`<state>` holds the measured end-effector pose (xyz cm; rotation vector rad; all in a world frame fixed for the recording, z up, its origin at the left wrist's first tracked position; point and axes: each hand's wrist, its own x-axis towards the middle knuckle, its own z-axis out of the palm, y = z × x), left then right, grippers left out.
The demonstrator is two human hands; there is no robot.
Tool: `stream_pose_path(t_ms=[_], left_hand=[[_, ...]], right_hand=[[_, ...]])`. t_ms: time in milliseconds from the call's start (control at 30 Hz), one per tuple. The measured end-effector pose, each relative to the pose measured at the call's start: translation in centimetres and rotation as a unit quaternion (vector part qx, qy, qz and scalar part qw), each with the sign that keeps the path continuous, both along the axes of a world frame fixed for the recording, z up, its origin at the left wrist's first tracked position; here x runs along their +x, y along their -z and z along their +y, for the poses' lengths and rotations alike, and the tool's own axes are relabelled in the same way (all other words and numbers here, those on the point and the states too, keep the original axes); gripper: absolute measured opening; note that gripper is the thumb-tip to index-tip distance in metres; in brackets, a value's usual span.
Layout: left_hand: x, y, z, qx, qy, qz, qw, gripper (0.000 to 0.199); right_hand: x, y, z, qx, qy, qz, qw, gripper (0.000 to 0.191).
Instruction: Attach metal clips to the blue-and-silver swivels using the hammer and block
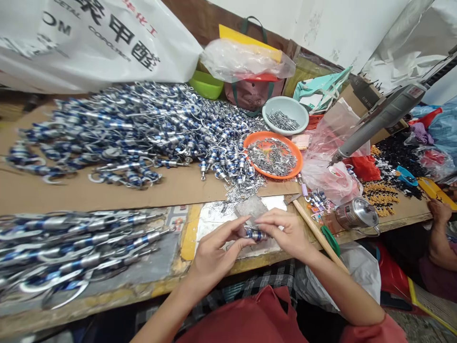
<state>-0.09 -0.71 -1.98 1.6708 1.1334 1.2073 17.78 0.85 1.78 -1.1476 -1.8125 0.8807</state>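
Between my two hands is a small blue-and-silver metal piece [256, 234], roughly cylindrical, lying sideways just above the table's front edge. My left hand [217, 247] pinches its left end between thumb and fingers. The fingers of my right hand [287, 232] are closed on its right end and partly cover it. Just behind my fingertips a grey metal block [251, 206] rests on a white sheet [209, 221]. Small flat metal clips [241, 189] lie beyond the block. To the right of my right hand is a hammer with a wooden handle [317, 233].
A large heap of blue-and-silver pieces [143, 128] covers the back left; more lie in rows [71, 247] front left. An orange plate [300, 162] and pale bowl [303, 112] hold metal parts. A powered screwdriver [382, 119] hangs right, above a metal mug [357, 214]. Another person's hand [440, 210] is far right.
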Motion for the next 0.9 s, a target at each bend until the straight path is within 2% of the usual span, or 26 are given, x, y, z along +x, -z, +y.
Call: stream_pose_path(t_ms=[100, 200, 300, 367, 433, 500, 567, 633, 700, 767, 833, 900], left_hand=[[0.1, -0.3, -0.1, 0.002, 0.009, -0.003, 1.0, 0.035], [0.1, -1.1, 0.0, 0.019, 0.006, -0.001, 1.0, 0.033], [-0.1, -1.9, 0.0, 0.035, 0.008, -0.03, 0.999, 0.023], [-0.2, -2.3, 0.0, 0.017, 0.02, -0.057, 0.998, 0.015], [-0.3, -2.5, -0.1, -0.031, 0.027, -0.083, 0.996, 0.011], [-0.5, -2.7, -0.1, -0.084, 0.023, -0.11, 0.99, 0.007], [-0.6, -2.8, 0.0, -0.109, 0.024, -0.126, 0.986, 0.006], [-0.7, -3.1, 0.2, -0.11, 0.03, -0.11, 0.987, 0.007], [-0.9, -3.4, 0.3, -0.097, 0.036, -0.075, 0.992, 0.009], [-1.0, -3.7, 0.4, -0.079, 0.038, -0.041, 0.995, 0.011], [-1.1, -3.8, 0.3, -0.069, 0.041, -0.024, 0.997, 0.013], [-1.1, -3.6, 0.2, -0.089, 0.056, -0.027, 0.994, 0.013]], right_hand=[[-1.1, -0.1, -1.4, -0.007, 0.019, 0.052, 0.998, 0.012], [-1.3, 0.1, -1.4, -0.028, 0.029, 0.074, 0.996, 0.014], [-1.3, 0.3, -1.5, -0.03, 0.02, 0.082, 0.996, 0.014], [-1.3, 0.3, -1.8, -0.01, 0.01, 0.069, 0.998, 0.014], [-1.1, 0.5, -2.3, 0.05, 0.009, 0.038, 0.998, 0.014], [-0.8, 0.9, -2.7, 0.159, 0.002, -0.017, 0.987, 0.021], [-0.4, 1.3, -2.8, 0.285, -0.025, -0.088, 0.954, 0.028], [0.1, 1.3, -2.6, 0.369, -0.069, -0.149, 0.915, 0.029], [0.4, 1.1, -2.4, 0.405, -0.098, -0.179, 0.891, 0.028], [0.5, 0.8, -2.1, 0.414, -0.111, -0.186, 0.884, 0.027], [0.5, 0.9, -2.0, 0.409, -0.105, -0.18, 0.888, 0.028], [0.3, 1.3, -2.1, 0.393, -0.083, -0.169, 0.9, 0.031]])
